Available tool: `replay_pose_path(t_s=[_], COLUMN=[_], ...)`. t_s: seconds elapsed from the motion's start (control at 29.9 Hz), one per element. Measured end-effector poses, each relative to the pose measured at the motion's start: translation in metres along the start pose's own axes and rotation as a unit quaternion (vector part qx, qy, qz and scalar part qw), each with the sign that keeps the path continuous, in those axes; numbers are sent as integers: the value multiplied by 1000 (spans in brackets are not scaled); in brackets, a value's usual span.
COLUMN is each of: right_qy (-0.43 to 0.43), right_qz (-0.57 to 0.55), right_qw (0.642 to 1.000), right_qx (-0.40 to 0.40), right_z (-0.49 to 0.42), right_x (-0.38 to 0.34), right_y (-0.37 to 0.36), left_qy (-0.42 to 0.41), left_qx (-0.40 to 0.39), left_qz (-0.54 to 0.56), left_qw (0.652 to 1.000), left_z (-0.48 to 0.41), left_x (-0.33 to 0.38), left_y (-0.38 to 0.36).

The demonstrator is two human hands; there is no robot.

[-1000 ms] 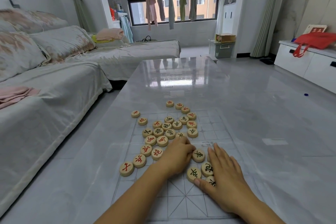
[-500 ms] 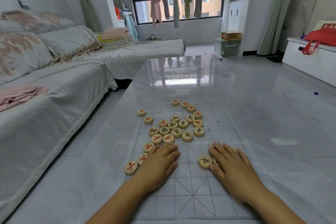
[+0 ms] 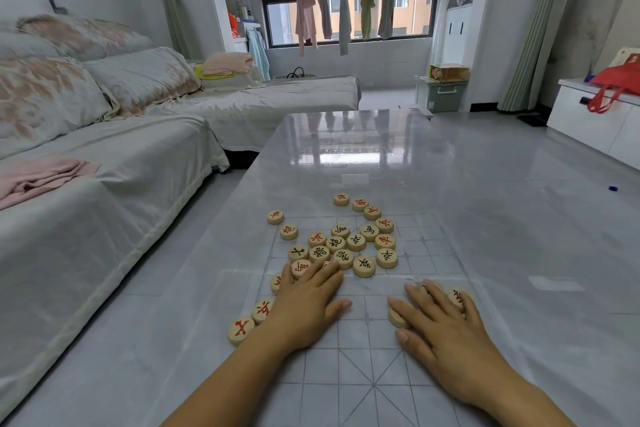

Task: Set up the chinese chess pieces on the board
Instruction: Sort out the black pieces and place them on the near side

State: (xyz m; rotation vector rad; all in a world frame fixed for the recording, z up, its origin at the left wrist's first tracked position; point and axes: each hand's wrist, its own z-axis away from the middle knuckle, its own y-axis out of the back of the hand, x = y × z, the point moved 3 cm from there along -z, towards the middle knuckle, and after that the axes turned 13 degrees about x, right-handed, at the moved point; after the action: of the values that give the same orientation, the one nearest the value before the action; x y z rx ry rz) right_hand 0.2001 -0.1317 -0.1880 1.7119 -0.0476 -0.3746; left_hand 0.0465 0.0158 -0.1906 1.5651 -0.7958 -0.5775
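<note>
I see a glossy grey tabletop (image 3: 485, 218) with a thin gridded board (image 3: 374, 374) lying flat toward its near edge, wooden pieces (image 3: 356, 242) scattered left of centre.

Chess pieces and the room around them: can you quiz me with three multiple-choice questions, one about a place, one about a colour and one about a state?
1. Where is the red bag?
A. on the sofa
B. on the white cabinet
C. on the floor

2. What colours are the characters on the chess pieces?
A. red and black
B. blue and green
C. gold only

3. How are the left hand and right hand held?
A. clenched in fists
B. lifted, each pinching a piece
C. flat, fingers straight, over pieces on the board

Answers:
1 B: the bag's handles hang over the cabinet's front at far right.
2 A: some discs bear red strokes, others black.
3 C: both palms face down, with pieces peeking out from beneath.
</note>
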Motion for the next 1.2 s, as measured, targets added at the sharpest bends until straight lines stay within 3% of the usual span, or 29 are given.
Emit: replay_pose_path(t_s=[0.3,0.5,0.7,0.94,1.1,1.2], right_qy=[-63,-82,-83,-82,-83,-85], right_qz=[12,23,19,25,23,21], right_qw=[997,995,995,995,994,994], right_qx=[44,49,49,53,59,65], right_z=[-6,-5,-6,-7,-7,-8], right_x=[11,11,10,11,11,12], right_y=[1,1,-1,-2,-1,-2], left_qy=[71,118,71,-28,46,67], left_qx=[60,-33,-59,-67,22,41], left_qz=[44,48,1,29,156,133], left_qw=[995,991,996,997,986,988], left_z=[8,-41,-45,-5,-28,-68], left_x=[-41,-13,9,55,51,41], left_y=[10,5,-8,-5,1,-1])
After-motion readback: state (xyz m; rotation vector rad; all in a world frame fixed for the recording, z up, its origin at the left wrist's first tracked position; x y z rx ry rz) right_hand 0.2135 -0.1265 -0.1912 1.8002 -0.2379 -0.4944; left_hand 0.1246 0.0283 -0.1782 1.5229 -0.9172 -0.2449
